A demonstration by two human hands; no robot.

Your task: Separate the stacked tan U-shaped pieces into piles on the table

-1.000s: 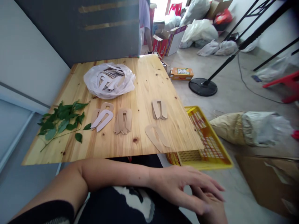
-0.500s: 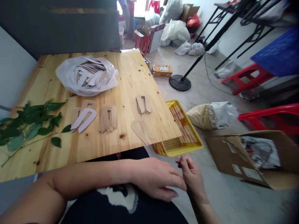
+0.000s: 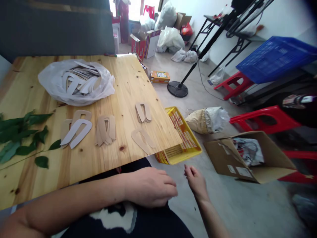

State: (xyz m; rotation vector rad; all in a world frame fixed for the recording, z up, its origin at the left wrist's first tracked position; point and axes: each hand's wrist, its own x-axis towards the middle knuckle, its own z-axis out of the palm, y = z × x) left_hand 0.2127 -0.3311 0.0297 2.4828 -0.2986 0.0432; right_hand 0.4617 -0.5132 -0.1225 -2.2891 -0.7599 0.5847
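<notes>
Four groups of tan hairpin-shaped cutouts (image 3: pixel 106 130) lie on the pine tabletop (image 3: pixel 119 168), in the middle area near the front edge; their material looks like card, though this view cannot settle it. One group, at the right, sits slightly farther back, and another lies flat and apart, closest to the right edge. A white plastic bag (image 3: pixel 99 89) near the far left corner holds more of the same cutouts. A leafy green sprig (image 3: pixel 22 138) lies across the left edge.

Left hand (image 3: pixel 150 186): below the front edge, over dark patterned clothing (image 3: pixel 148 224), grip narrow and curled, holding nothing visible. Right hand (image 3: pixel 195 181): out past the front edge, above the concrete floor (image 3: pixel 235 211), grip narrow, fingertips drawn together, nothing seen between them. Neither hand touches the cutouts. A yellow plastic basket (image 3: pixel 190 150) sits partly under the tabletop's right edge, near the right hand.
</notes>
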